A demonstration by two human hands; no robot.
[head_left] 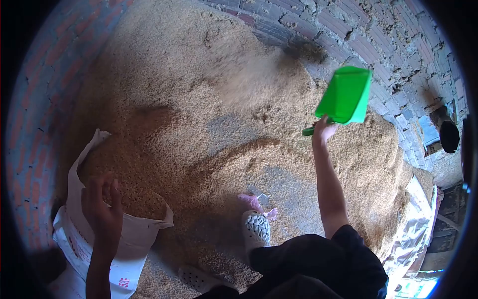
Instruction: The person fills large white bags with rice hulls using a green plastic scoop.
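My right hand (pixel 325 130) is closed round the handle of a green dustpan-like scoop (pixel 343 94), lifted over the right part of a large heap of tan, husk-like grain (pixel 184 65). The scoop's tray looks empty. At the lower left, my left hand (pixel 103 202) hangs over the mouth of a white sack (pixel 134 234), its fingers apart and nothing visible in them. The sack gapes wide, with the same grain inside up to its rim.
Brick walls (pixel 328 25) curve behind the heap and along the left. My feet in pale clogs (pixel 256 228) stand in the grain, beside a pink scrap (pixel 254 201). A silvery plastic sheet (pixel 411 219) lies at the right, below a dark pipe (pixel 448 134).
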